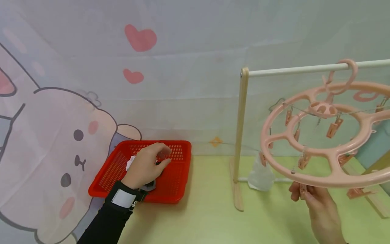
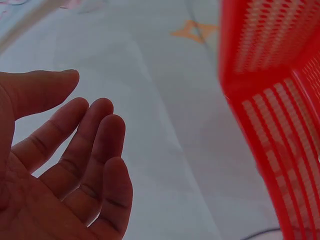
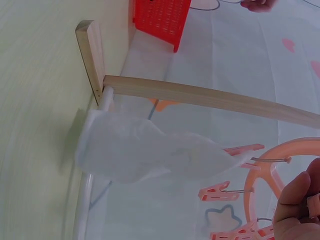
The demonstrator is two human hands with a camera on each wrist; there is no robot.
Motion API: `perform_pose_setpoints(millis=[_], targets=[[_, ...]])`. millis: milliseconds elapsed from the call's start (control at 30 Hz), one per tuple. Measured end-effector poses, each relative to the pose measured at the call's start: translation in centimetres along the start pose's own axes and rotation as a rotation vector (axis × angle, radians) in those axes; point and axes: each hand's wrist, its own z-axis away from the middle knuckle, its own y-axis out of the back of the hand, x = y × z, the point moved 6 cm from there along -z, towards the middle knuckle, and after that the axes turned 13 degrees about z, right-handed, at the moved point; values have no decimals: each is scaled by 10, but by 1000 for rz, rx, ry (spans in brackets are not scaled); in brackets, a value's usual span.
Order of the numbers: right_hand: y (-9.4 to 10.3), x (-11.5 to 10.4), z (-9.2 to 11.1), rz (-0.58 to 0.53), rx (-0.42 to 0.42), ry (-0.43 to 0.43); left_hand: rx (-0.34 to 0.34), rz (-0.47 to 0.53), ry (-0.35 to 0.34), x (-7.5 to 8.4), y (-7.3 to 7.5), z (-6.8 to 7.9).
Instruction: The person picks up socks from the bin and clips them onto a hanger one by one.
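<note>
Head view: the left hand point(image 1: 147, 164) reaches into the red basket point(image 1: 179, 149) at lower left, fingers loosely bent over white cloth point(image 1: 131, 162); at lower right the right hand point(image 1: 315, 200) pinches a clip point(image 1: 302, 189) under the pink hanger point(image 1: 327, 135). Left wrist view: relaxed fingers point(image 2: 85, 145) hold nothing beside the basket point(image 2: 270, 100). Right wrist view: fingers point(image 3: 300, 200) at lower right grip a clip point(image 3: 314, 205); a white cloth point(image 3: 145, 150) hangs mid-frame.

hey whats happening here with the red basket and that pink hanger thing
A person works at a yellow-green table. Their left hand reaches into the red plastic mesh basket, over small white and dark items in it; whether it grips anything cannot be told. Their right hand pinches a pink clip under the round pink plastic peg hanger, which hangs by its hook from the wooden drying rack. One pale translucent cloth already hangs from a clip.
</note>
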Motion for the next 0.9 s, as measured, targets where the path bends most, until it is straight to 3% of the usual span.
perform_pose_setpoints(millis=[267, 567, 733, 900], targets=[[-5, 3, -5, -11, 5, 97, -154, -148, 81, -71, -7, -12], [-9, 7, -5, 39, 5, 116, -279, -250, 245, -164, -20, -13], [-10, 9, -4, 90, 3, 89, -329, -260, 276, -190, -25, -15], [-13, 11, -6, 143, -25, 55, -345, -280, 245, -200, -34, -20]])
